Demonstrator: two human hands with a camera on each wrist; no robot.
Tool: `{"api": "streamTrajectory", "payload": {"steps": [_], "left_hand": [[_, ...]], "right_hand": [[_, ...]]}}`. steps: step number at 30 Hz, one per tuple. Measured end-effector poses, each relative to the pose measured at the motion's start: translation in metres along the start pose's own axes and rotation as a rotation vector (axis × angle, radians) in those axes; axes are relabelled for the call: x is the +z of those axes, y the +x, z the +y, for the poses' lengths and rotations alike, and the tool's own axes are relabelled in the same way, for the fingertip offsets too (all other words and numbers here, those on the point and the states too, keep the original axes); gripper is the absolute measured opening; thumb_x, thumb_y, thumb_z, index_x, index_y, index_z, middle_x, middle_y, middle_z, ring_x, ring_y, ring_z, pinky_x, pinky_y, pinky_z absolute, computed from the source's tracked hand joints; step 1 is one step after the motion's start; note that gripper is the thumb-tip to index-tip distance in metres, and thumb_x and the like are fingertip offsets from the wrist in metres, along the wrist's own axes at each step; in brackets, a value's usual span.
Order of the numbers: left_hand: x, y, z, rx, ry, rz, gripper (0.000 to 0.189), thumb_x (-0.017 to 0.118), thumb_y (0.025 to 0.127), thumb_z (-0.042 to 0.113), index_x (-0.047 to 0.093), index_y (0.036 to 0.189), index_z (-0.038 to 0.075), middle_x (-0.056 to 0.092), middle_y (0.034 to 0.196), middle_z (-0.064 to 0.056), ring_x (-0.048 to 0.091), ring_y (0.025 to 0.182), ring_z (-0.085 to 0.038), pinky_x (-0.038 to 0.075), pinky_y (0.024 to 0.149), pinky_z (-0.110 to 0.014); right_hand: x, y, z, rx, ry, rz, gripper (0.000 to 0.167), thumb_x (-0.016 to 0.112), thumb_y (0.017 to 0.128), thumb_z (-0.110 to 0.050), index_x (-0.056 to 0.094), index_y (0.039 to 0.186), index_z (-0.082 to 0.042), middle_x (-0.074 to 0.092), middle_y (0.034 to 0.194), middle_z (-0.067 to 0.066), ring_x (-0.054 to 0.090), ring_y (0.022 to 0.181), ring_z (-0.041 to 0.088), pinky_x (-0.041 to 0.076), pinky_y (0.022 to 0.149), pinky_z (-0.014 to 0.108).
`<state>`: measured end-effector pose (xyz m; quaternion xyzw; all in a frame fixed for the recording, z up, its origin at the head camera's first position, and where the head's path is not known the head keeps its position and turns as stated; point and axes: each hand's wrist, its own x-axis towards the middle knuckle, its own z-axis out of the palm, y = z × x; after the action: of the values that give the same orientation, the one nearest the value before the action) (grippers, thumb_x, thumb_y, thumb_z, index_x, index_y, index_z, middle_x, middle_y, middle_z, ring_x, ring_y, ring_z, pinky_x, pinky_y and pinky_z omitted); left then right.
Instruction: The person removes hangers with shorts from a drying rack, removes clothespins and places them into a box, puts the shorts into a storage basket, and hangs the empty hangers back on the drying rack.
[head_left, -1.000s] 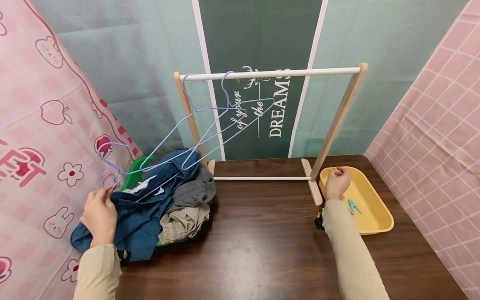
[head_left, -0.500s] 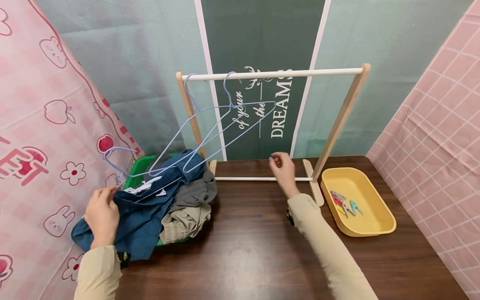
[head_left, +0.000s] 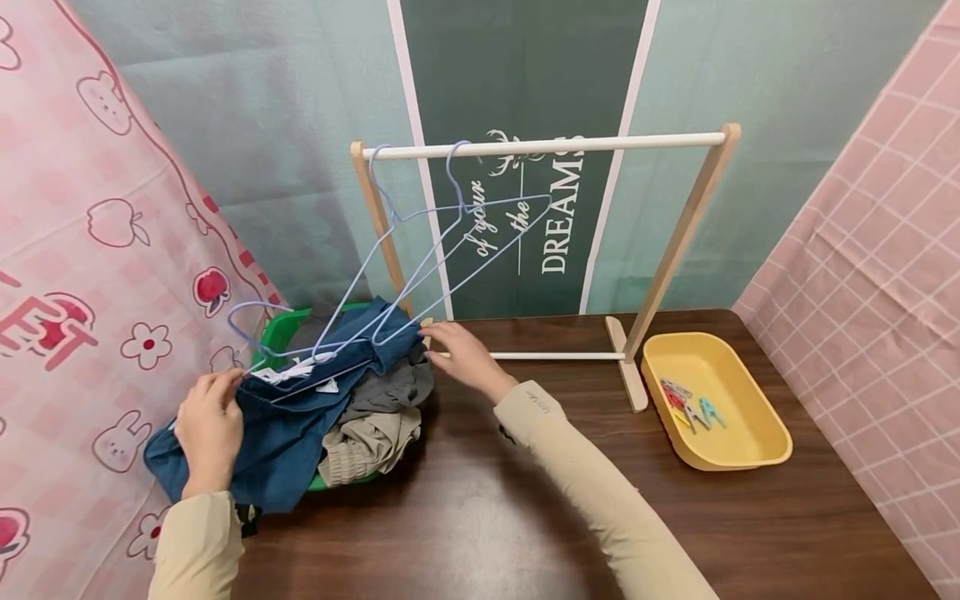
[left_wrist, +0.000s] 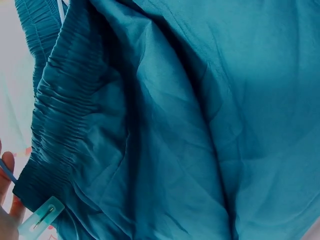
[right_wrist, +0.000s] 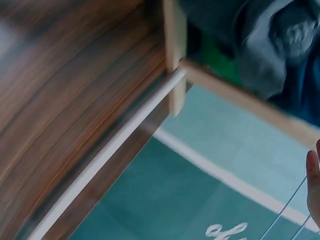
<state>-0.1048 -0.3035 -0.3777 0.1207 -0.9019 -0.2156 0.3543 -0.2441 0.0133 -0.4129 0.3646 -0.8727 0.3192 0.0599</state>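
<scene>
In the head view my left hand (head_left: pixel 208 427) pinches the left shoulder of a lavender wire hanger (head_left: pixel 238 332), at the waistband corner of the blue pants (head_left: pixel 288 454). The left wrist view shows the elastic waistband (left_wrist: pixel 65 110), a pale teal clothespin (left_wrist: pixel 42 216) clipped at its corner, and fingers (left_wrist: pixel 6 175) beside the hanger wire. My right hand (head_left: pixel 467 357) reaches to the waistband's far right end, fingers extended and thumb apart. Only part of the right hand (right_wrist: pixel 314 185) shows in the right wrist view.
A drying rack's white rail (head_left: pixel 600 145) carries two lavender hangers (head_left: pixel 459 187), overlapping the pants in view. Under the pants, a green basket (head_left: pixel 279 333) holds grey shorts (head_left: pixel 386 387) and beige clothing (head_left: pixel 371 446). At right, a yellow basin (head_left: pixel 750 400) contains several clothespins (head_left: pixel 708 412).
My right hand has moved left from over the yellow basin to the waistband's right end, its fingers extending. The left hand, pants and hanger have shifted slightly right.
</scene>
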Motion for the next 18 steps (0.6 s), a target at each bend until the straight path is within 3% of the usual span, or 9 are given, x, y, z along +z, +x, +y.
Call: {"api": "streamTrajectory", "payload": {"steps": [6, 10, 18], "left_hand": [[0.001, 0.000, -0.001, 0.034, -0.009, -0.010, 0.020, 0.048, 0.095, -0.001, 0.066, 0.104, 0.001, 0.061, 0.102, -0.021, 0.053, 0.096, -0.041, 0.037, 0.087, -0.054], [-0.001, 0.000, 0.001, 0.035, -0.013, -0.044, 0.021, 0.048, 0.095, 0.000, 0.066, 0.105, 0.001, 0.061, 0.104, -0.021, 0.052, 0.097, -0.040, 0.037, 0.087, -0.054], [-0.004, 0.003, 0.008, 0.048, -0.007, -0.069, 0.020, 0.051, 0.094, -0.002, 0.068, 0.104, 0.001, 0.063, 0.102, -0.020, 0.055, 0.092, -0.041, 0.040, 0.080, -0.052]], "right_hand": [[0.012, 0.013, -0.025, -0.050, -0.057, -0.050, 0.041, 0.055, 0.097, -0.022, 0.050, 0.135, -0.007, 0.049, 0.143, 0.010, 0.043, 0.136, 0.025, 0.030, 0.115, 0.042], [0.019, 0.017, -0.034, -0.029, -0.102, -0.069, 0.043, 0.052, 0.099, -0.025, 0.048, 0.138, -0.009, 0.050, 0.142, 0.009, 0.044, 0.135, 0.023, 0.027, 0.116, 0.042], [0.023, 0.021, -0.041, 0.058, -0.044, -0.061, 0.036, 0.053, 0.097, -0.027, 0.057, 0.130, -0.014, 0.059, 0.115, 0.008, 0.056, 0.107, 0.022, 0.039, 0.102, 0.041]]}}
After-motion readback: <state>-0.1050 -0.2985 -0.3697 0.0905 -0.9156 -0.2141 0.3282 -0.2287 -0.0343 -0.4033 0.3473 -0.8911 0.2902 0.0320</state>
